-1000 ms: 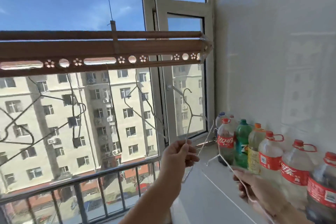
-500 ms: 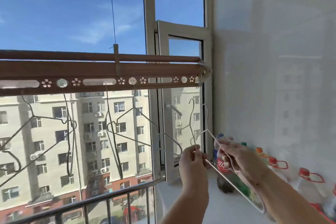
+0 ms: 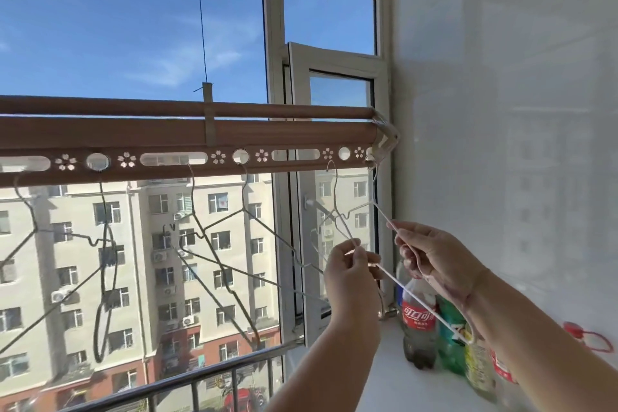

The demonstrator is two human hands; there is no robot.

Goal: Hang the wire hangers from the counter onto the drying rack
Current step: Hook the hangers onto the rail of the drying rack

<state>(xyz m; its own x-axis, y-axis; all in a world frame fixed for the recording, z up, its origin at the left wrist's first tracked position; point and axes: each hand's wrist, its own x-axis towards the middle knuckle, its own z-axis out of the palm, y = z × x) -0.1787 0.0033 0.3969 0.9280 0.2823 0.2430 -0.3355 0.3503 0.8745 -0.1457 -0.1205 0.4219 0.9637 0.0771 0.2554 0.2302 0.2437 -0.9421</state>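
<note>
both hooks have come up to the drying rack [image 3: 187, 140] since a second ago, so i reckon these two are about hung. left hand [image 3: 351, 269] is pinched on the grey wire hanger [image 3: 334, 211], hook at a slot near the rack's right end. right hand [image 3: 434, 256] is closed on the white hanger [image 3: 379, 211], hooked by the end cap. white counter [image 3: 384, 385] below has soda bottles [image 3: 418, 321] along the wall, balcony window open.
</note>
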